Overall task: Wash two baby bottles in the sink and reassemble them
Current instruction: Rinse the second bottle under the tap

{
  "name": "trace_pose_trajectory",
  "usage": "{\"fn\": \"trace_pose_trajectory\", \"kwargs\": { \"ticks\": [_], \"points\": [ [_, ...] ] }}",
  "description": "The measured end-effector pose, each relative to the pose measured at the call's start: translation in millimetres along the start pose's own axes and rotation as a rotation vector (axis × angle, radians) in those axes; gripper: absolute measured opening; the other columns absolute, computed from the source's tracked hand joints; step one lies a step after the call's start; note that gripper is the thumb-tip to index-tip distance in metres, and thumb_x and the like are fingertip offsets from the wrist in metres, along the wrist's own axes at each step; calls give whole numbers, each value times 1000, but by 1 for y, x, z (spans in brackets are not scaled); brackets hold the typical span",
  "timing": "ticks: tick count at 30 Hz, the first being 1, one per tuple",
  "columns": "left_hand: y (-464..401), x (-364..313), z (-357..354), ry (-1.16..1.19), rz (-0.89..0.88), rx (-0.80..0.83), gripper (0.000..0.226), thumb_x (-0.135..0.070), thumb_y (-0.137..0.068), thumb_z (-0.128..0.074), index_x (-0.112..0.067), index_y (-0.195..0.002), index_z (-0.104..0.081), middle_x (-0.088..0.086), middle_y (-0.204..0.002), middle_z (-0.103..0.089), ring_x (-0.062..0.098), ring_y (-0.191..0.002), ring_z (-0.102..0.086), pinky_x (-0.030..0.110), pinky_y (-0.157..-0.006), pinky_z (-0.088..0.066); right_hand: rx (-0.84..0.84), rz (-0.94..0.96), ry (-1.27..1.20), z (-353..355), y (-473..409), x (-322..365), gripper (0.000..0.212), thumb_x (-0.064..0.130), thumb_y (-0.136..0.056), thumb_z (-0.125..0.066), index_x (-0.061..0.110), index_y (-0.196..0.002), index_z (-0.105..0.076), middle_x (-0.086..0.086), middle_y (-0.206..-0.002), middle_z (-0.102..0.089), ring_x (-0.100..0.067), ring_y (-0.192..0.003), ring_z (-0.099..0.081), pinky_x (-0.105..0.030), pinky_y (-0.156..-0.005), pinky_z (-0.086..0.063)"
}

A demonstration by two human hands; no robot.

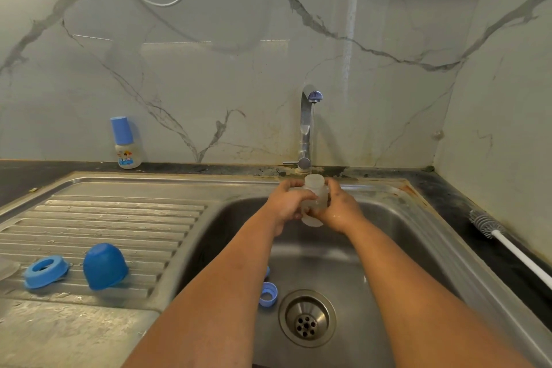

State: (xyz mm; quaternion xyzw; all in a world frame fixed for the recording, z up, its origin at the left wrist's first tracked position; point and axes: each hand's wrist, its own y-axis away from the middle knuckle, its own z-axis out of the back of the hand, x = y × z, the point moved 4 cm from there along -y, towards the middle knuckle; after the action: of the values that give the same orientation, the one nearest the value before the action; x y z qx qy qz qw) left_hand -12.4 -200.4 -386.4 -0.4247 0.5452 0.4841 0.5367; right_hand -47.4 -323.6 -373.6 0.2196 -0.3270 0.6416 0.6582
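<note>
A translucent open bottle body [315, 188] stands upright under the tap [307, 125], from which a thin stream of water runs into it. My left hand [288, 202] and my right hand [339, 207] both grip it from either side, above the sink basin [388, 248]. A second bottle [127, 143], assembled with its blue cap on, stands on the counter at the back left. On the draining board [119, 218] lie a blue screw ring [44, 271] and a blue cap [104, 266]. Another blue ring [268, 294] lies in the basin near the drain [307, 318].
A white bottle brush [504, 243] lies on the dark counter to the right of the sink. A marble wall stands close behind the tap and on the right. A clear piece shows at the far left edge of the draining board.
</note>
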Motion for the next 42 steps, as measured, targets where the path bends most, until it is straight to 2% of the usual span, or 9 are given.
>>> {"fn": "trace_pose_trajectory", "kwargs": {
  "ticks": [4,8,15,18,21,25,28,32,42],
  "points": [
    [4,11,26,80,48,-158,31,-24,-93,-60,-13,-121,-54,7,-109,-66,18,-89,-61,26,-70,-51,-431,-23,-191,28,0,-8,67,32,-84,-73,11,-137,-39,-16,-133,-53,-36,-120,-53,-40,-98,-46],
    [8,21,45,-115,36,-275,18,-23,-93,-59,-14,-109,-57,8,-104,-64,17,-84,-56,26,-69,-46,-72,-165,58,10,9,-29,72,31,-81,-77,11,-139,-40,-14,-138,-51,-32,-126,-49,-37,-101,-41],
    [9,18,33,-239,-6,-264,19,-26,-88,-66,-19,-103,-57,8,-107,-64,19,-91,-57,34,-84,-48,-93,-168,-10,6,13,-33,74,31,-80,-78,14,-140,-39,-14,-137,-52,-32,-125,-50,-38,-100,-42],
    [8,17,26,-264,-19,-242,23,-26,-88,-67,-19,-107,-56,8,-107,-63,18,-89,-56,33,-82,-48,-234,-182,-121,14,14,-41,77,32,-83,-74,16,-145,-30,-16,-138,-50,-36,-124,-49,-42,-101,-42],
    [7,15,23,-253,-28,-223,25,-27,-87,-67,-19,-109,-56,9,-108,-63,17,-87,-56,32,-79,-48,-65,-205,8,3,13,-48,78,30,-81,-76,20,-145,-33,-13,-140,-50,-33,-126,-48,-42,-102,-41],
    [5,16,19,-297,-28,-210,29,-27,-88,-67,-17,-113,-56,7,-111,-61,19,-95,-56,35,-88,-49,-99,-185,-23,8,8,-43,70,31,-75,-81,36,-136,-46,-11,-136,-46,-33,-120,-50,-41,-102,-45],
    [4,19,18,-378,-28,-184,33,-26,-89,-67,-14,-116,-54,7,-113,-59,21,-100,-56,36,-92,-48,-120,-113,391,15,6,-29,65,23,-76,-78,39,-133,-49,-7,-135,-34,-35,-123,-38,-46,-105,-40],
    [5,22,15,-453,-6,-159,39,-27,-89,-66,-12,-123,-52,8,-119,-58,24,-109,-56,40,-100,-46,-280,125,796,11,10,-6,50,8,-83,-65,23,-129,-52,-4,-134,-44,-32,-126,-36,-50,-111,-31],
    [0,25,2,-475,47,-96,44,-14,-92,-57,-10,-135,-48,11,-131,-54,28,-117,-53,42,-102,-46,-473,425,809,15,9,16,36,-7,-64,-75,10,-94,-64,-8,-110,-58,-34,-113,-45,-46,-98,-40]
  ]
}}
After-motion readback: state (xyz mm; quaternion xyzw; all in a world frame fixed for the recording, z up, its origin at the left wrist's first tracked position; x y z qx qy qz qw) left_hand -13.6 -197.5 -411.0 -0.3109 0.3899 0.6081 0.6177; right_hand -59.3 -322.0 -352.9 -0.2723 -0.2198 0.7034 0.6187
